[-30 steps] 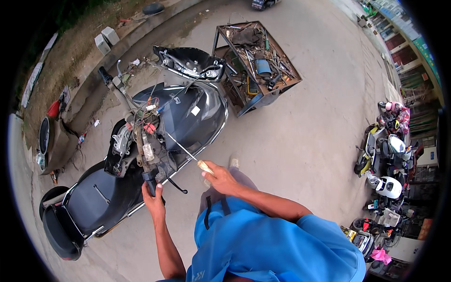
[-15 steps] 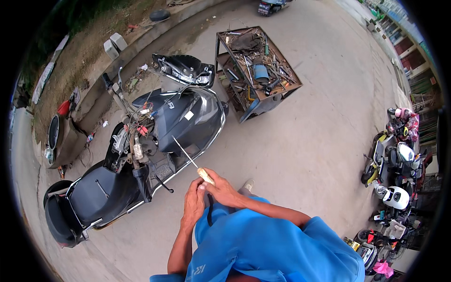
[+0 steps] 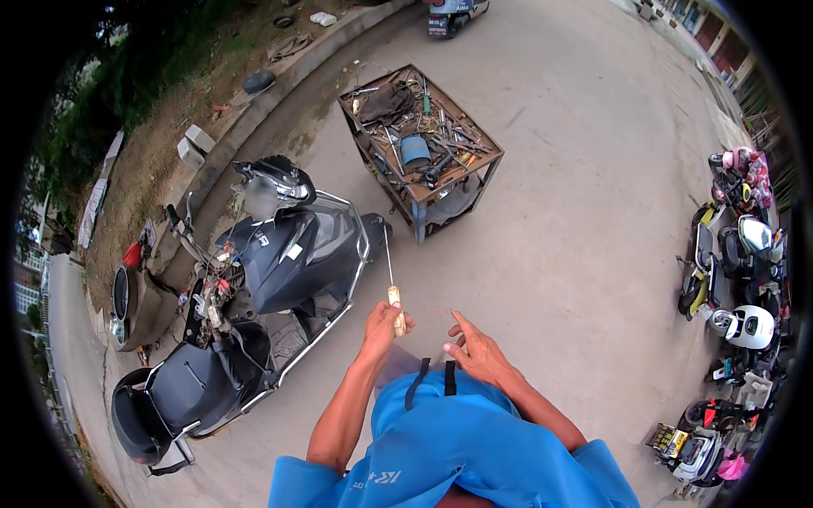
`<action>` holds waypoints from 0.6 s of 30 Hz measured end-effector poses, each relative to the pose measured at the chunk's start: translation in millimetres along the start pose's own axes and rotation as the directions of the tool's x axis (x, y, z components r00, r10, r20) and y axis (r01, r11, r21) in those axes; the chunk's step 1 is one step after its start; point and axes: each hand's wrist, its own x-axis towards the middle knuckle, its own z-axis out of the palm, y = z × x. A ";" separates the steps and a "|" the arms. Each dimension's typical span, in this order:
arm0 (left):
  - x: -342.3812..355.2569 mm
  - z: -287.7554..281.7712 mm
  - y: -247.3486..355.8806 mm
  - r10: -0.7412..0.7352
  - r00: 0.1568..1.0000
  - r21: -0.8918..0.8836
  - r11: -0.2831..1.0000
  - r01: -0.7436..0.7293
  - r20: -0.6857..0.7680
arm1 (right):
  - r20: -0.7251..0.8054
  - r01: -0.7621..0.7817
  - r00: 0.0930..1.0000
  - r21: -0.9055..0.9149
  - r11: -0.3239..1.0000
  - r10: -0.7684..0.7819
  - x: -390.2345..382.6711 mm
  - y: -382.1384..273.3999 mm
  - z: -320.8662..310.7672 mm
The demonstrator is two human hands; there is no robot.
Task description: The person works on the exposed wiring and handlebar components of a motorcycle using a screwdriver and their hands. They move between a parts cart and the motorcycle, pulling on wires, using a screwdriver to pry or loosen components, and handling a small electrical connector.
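Screwdriver (image 3: 394,297) gripped in left hand (image 3: 378,327), right hand (image 3: 481,350) open, seemingly empty; scooter (image 3: 284,264) apparently partly dismantled, handlebar wiring (image 3: 223,285) bared and not yet covered

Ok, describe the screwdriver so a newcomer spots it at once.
Start at the big dark scooter. Right of it, the left hand grips the screwdriver: long thin metal shaft, pale yellowish handle. Unlike the tools on the cart, it is held.

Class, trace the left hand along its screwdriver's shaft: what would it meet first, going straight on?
Probably the tool cart, since the left hand points its screwdriver that way. In the picture, the tip overlaps the front of the scooter, so depth leaves this unsure.
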 end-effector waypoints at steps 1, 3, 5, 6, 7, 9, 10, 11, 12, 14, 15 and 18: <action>12.7 4.9 -2.9 -0.044 0.999 0.032 0.999 0.044 -0.007 | -0.069 -0.041 0.997 -0.082 0.996 0.036 -8.8 20.4 -12.4; 38.1 16.1 -7.0 -0.118 0.993 0.051 0.992 0.119 -0.013 | -0.226 -0.136 0.969 -0.149 0.979 0.101 -33.7 68.9 -28.2; 61.0 25.8 -7.4 -0.116 0.993 0.082 0.990 0.118 -0.029 | -0.319 -0.288 0.912 -0.049 0.956 0.259 -59.4 111.7 -40.9; 73.0 30.2 -6.6 -0.123 0.992 0.117 0.985 0.127 -0.042 | -0.352 -0.364 0.877 -0.038 0.931 0.328 -71.7 139.4 -42.9; 84.4 33.3 -6.5 -0.124 0.991 0.127 0.983 0.129 -0.048 | -0.380 -0.436 0.836 -0.023 0.900 0.395 -83.9 168.8 -42.0; 111.2 39.6 -1.7 -0.069 0.994 0.162 0.983 0.082 -0.084 | -0.415 -0.535 0.787 -0.089 0.840 0.457 -112.2 219.7 -37.0; 125.8 41.6 1.3 -0.070 0.994 0.175 0.981 0.084 -0.085 | -0.424 -0.561 0.763 -0.057 0.826 0.488 -125.7 248.0 -30.8; 142.2 42.6 5.2 -0.031 0.991 0.190 0.980 0.056 -0.130 | -0.432 -0.590 0.734 -0.024 0.807 0.524 -139.0 276.3 -21.3; 161.2 46.7 9.9 0.005 0.986 0.207 0.978 0.030 -0.165 | -0.435 -0.600 0.721 -0.005 0.800 0.539 -153.6 307.9 -7.4; 206.4 61.3 26.0 0.053 0.983 0.266 0.964 -0.005 -0.174 | -0.427 -0.619 0.606 0.277 0.735 0.671 -187.4 353.2 21.4; 226.2 67.5 37.5 0.090 0.980 0.291 0.956 -0.036 -0.175 | -0.372 -0.600 0.521 0.480 0.640 0.768 -197.3 352.4 30.0; 295.6 69.3 68.1 0.251 0.947 0.397 0.905 -0.155 -0.201 | -0.184 -0.443 0.321 0.838 0.319 0.929 -217.6 342.6 54.2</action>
